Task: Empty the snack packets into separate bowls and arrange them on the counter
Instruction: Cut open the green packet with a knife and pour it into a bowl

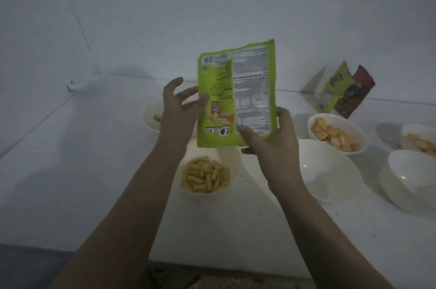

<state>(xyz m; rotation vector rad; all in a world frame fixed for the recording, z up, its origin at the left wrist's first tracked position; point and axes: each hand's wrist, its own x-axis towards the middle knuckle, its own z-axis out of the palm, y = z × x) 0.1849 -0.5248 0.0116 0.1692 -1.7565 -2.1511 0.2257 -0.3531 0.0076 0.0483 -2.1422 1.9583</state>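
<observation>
We are looking down at a white counter (94,170) carrying several white bowls. The near-centre bowl (232,163) is holding short yellow tube-shaped snacks (204,175). To its right, a larger bowl (330,170) is showing only its white inside, as is another bowl (410,177) at the right edge. Farther back, one bowl (354,128) is holding pale orange cracker pieces (332,135), and a partly cropped bowl (415,130) at the far right is holding similar pieces. A far-left bowl (151,116) is mostly hidden behind the left arm; we cannot tell its contents. Two packets, one green (335,88) and one dark red (356,92), are leaning against the far wall.

Both forearms are reaching forward and upward over the counter. We are holding the green Deka packet (236,92) upside down above the tube-snack bowl. Our right hand (273,147) is gripping its lower right corner, thumb pressing on the printed side. Our left hand (179,107) is spreading its fingers wide, their tips touching the packet's left edge.
</observation>
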